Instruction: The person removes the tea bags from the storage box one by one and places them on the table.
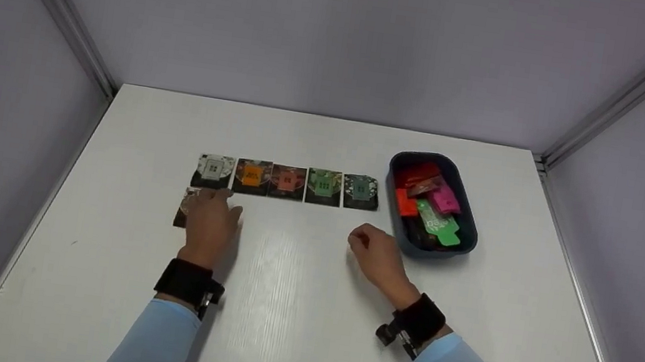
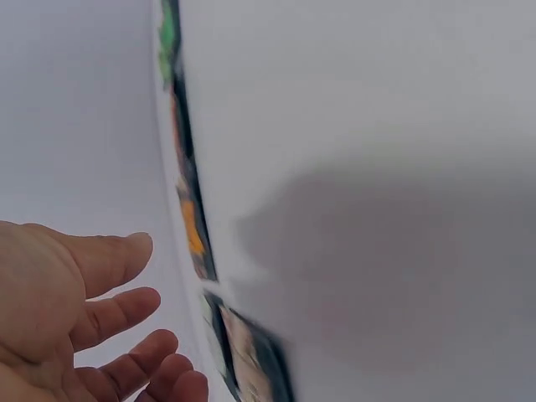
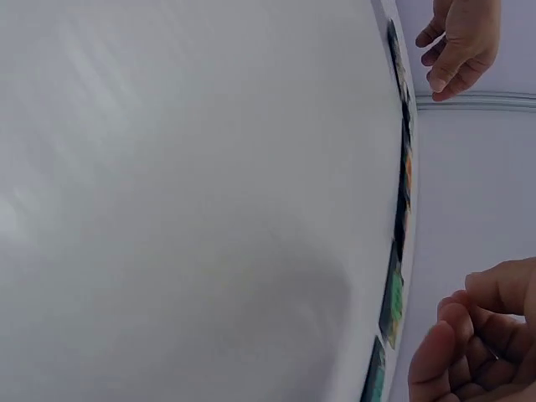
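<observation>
Several small square printed packets lie in a row on the white table: a black-and-white packet (image 1: 213,171) at the left end, then an orange-labelled packet (image 1: 252,177), a reddish packet (image 1: 287,182), a green-labelled packet (image 1: 324,187) and a teal-labelled packet (image 1: 361,191). Below the left end lies another packet (image 1: 183,209), brownish and partly hidden by my left hand (image 1: 209,222). In the left wrist view that hand's fingers (image 2: 117,318) are loosely bent and spread, holding nothing. My right hand (image 1: 378,255) hovers near the bin, fingers loosely curled, thumb close to the fingertips, nothing between them.
A dark blue plastic bin (image 1: 471,221) stands to the right of the row. Inside are red packets, a pink packet (image 1: 445,198) and a green packet (image 1: 441,224), heaped loosely. Grey walls (image 1: 342,38) enclose the table at the back and both sides.
</observation>
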The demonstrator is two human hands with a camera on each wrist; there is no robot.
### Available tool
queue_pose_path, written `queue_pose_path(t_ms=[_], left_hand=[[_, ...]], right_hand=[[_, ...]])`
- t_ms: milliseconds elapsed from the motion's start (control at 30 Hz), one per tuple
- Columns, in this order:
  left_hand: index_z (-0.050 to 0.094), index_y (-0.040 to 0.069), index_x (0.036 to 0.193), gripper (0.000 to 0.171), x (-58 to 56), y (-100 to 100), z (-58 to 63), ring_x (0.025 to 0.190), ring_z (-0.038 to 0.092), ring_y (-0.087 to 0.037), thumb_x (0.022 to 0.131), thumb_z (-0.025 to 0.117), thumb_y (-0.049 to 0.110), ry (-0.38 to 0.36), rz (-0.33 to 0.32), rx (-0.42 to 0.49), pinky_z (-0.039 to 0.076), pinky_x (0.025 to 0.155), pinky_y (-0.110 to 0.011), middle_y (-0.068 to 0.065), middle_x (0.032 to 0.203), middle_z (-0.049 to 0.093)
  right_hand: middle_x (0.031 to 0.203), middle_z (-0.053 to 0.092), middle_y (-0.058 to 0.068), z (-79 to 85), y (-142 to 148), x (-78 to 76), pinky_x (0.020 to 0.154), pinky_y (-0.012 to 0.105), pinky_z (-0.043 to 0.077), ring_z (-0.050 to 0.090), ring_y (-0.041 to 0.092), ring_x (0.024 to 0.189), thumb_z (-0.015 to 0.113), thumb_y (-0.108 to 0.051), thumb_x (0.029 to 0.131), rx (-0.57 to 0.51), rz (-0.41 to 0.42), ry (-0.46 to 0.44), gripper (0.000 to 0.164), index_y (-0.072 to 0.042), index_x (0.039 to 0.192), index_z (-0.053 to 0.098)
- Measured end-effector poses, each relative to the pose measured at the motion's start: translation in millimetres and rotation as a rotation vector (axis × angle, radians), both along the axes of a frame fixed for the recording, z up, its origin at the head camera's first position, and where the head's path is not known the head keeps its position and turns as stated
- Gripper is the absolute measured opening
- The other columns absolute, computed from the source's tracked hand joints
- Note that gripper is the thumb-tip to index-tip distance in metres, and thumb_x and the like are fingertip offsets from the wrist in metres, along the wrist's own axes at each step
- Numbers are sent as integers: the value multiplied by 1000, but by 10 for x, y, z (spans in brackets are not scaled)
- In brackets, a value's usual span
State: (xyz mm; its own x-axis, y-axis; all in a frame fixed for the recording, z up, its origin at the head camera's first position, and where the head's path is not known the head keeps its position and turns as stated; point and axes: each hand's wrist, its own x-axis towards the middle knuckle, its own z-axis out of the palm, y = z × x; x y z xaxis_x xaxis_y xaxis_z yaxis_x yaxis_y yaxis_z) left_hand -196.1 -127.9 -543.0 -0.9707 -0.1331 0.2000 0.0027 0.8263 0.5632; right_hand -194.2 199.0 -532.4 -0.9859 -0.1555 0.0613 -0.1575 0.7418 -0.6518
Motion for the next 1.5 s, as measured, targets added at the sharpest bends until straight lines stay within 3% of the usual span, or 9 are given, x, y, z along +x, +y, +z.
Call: queue_pose_path(t_ms=[300,633,800,933,1067,1167,1233,1367,1500], left_hand=[[71,1,121,30,61,495,143,108,58,-46,95,74,16,63,-70,25,46,94,-59,-27,116,65],[72,7,120,28,158,873,82,104,59,-43,94,74,16,76,-155,0,51,83,-56,-20,112,65],[71,8,120,28,183,1019,1,104,59,-42,94,74,17,47,-194,-42,50,82,-56,-19,114,65],[71,9,120,30,202,1128,-88,105,59,-41,92,75,18,35,-223,-75,51,81,-55,-18,114,66],[69,8,122,33,237,1204,-150,108,58,-39,91,76,20,-3,-252,-88,50,85,-54,-18,115,65],[67,8,124,38,256,1230,-173,113,57,-38,91,76,23,-48,-277,-79,49,91,-54,-17,117,63],[67,7,124,40,266,1241,-182,116,56,-37,90,75,25,-75,-290,-72,47,94,-54,-17,119,62],[66,7,121,40,303,1251,-199,118,54,-37,88,77,26,-76,-305,-95,44,98,-55,-17,119,61],[64,7,119,40,338,1251,-208,122,52,-38,89,79,28,-76,-323,-142,41,103,-56,-17,121,59]], right_hand=[[90,71,7,413,478,-236,72,40,51,63,23,81,63,-19,100,72,-66,75,17,-6,104,73],[89,72,14,399,1016,-506,64,41,50,62,27,74,64,-18,99,215,-116,58,21,1,107,71],[89,69,14,351,1104,-694,62,40,48,60,27,74,60,-17,98,297,-94,-5,21,2,97,69],[67,56,5,334,1090,-832,57,37,42,52,24,63,59,-11,94,333,-74,5,25,-5,70,59],[68,61,11,337,1042,-847,59,42,49,58,28,66,61,-12,93,405,-52,-60,27,-6,67,57],[87,70,20,350,1019,-791,63,50,54,66,33,78,64,-24,97,507,-34,-157,27,-2,82,65],[87,71,18,365,1012,-752,60,49,54,67,33,77,65,-32,97,575,-22,-204,32,-2,85,66],[89,72,19,415,1002,-703,59,53,54,68,37,78,67,-39,95,665,-10,-230,39,0,89,68],[84,71,17,458,1019,-730,58,52,55,68,35,75,68,-38,95,654,-16,-213,39,-1,85,67]])
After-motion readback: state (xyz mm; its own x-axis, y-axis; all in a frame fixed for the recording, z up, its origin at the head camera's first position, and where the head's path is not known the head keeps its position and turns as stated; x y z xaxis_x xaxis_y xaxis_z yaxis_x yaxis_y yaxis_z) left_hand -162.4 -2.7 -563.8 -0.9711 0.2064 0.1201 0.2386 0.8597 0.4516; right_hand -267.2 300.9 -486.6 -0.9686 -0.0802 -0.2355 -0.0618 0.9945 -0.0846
